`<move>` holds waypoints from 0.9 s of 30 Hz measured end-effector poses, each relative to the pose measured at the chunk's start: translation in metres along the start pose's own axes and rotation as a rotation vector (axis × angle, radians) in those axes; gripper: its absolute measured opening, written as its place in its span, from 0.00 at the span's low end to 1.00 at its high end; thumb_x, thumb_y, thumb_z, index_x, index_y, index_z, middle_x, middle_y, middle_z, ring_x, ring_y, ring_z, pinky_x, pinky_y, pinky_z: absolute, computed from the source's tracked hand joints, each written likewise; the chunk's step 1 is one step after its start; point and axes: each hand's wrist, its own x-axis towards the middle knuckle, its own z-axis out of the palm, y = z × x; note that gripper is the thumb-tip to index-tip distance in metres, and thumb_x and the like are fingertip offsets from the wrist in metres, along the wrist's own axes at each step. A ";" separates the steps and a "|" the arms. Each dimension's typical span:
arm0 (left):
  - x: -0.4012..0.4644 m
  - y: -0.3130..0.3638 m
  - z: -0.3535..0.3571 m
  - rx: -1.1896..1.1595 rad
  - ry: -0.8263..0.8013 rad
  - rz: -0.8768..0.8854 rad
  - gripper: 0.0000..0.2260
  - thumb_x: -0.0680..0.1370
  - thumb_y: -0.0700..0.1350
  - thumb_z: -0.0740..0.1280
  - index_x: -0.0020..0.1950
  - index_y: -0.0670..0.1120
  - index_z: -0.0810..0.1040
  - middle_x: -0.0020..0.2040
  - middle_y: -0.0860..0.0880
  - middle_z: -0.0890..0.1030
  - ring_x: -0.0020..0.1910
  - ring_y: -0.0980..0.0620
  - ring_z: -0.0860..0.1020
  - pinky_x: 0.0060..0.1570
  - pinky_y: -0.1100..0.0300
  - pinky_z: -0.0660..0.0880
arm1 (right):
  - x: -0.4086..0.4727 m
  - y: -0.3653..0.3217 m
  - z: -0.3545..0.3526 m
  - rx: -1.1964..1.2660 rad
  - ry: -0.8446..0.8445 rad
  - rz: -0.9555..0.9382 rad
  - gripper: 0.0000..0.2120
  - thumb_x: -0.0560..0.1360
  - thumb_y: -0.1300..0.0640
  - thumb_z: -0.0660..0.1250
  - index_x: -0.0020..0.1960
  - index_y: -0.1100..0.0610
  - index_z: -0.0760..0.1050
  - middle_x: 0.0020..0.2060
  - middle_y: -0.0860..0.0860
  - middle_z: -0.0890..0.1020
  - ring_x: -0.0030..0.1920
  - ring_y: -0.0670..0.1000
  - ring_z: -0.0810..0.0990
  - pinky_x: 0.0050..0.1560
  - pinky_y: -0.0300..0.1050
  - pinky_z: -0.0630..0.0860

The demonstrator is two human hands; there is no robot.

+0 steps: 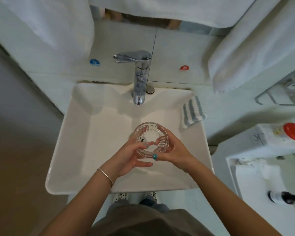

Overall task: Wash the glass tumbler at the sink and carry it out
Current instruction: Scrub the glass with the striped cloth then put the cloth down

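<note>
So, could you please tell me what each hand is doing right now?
Left hand: holds the glass tumbler, fingers inside.
Right hand: grips the tumbler's side.

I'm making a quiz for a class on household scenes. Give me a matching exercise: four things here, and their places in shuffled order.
1. ribbed clear glass tumbler
2. grey-and-white striped cloth
3. chrome tap
4. red round sticker

a. on the wall tile right of the tap
b. at the basin's back edge
c. held in both hands over the basin
d. on the basin's right rim

Pairs: 1-c, 2-d, 3-b, 4-a
</note>
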 end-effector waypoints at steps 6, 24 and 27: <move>0.012 -0.006 0.007 0.033 -0.007 -0.040 0.20 0.80 0.38 0.57 0.68 0.56 0.70 0.54 0.39 0.84 0.45 0.42 0.83 0.39 0.52 0.81 | -0.003 0.010 -0.036 -0.329 0.156 -0.051 0.41 0.62 0.52 0.81 0.69 0.38 0.65 0.61 0.46 0.74 0.53 0.49 0.79 0.50 0.51 0.80; 0.031 -0.002 0.015 -0.111 0.008 -0.007 0.17 0.80 0.43 0.59 0.67 0.56 0.73 0.52 0.40 0.84 0.43 0.45 0.83 0.37 0.53 0.81 | 0.043 0.011 -0.136 -0.912 0.541 -0.009 0.09 0.74 0.54 0.72 0.51 0.59 0.83 0.72 0.50 0.66 0.68 0.54 0.69 0.61 0.42 0.67; 0.029 -0.002 0.019 -0.134 0.011 0.000 0.17 0.80 0.43 0.59 0.67 0.55 0.73 0.52 0.40 0.83 0.45 0.43 0.82 0.37 0.53 0.81 | 0.027 0.005 -0.129 -0.889 0.609 -0.044 0.12 0.75 0.57 0.71 0.56 0.60 0.81 0.61 0.55 0.74 0.60 0.56 0.75 0.55 0.43 0.69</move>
